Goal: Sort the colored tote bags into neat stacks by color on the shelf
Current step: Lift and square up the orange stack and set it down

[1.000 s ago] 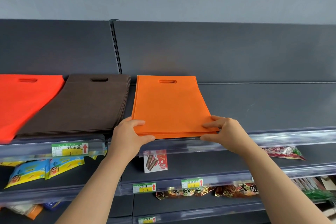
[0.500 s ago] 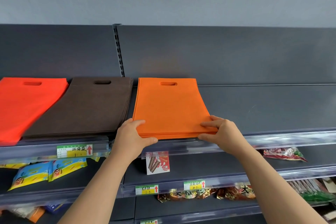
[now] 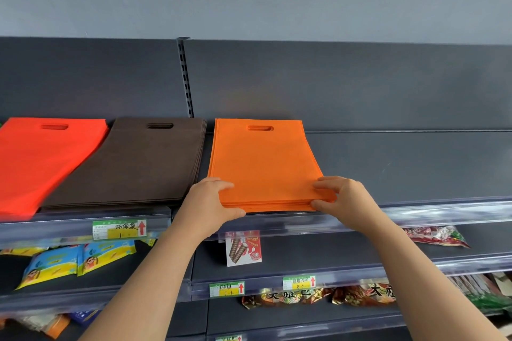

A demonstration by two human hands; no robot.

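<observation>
The orange tote bags (image 3: 263, 163) are showing matt, faintly fuzzy non-woven cloth, and the brown tote bags (image 3: 138, 163) and red tote bags (image 3: 41, 163) are looking the same. The shelf (image 3: 401, 163) is reading as matt painted metal, its clear plastic price rail (image 3: 443, 213) is glaring glossy, and the snack packets (image 3: 435, 235) are shining.
</observation>
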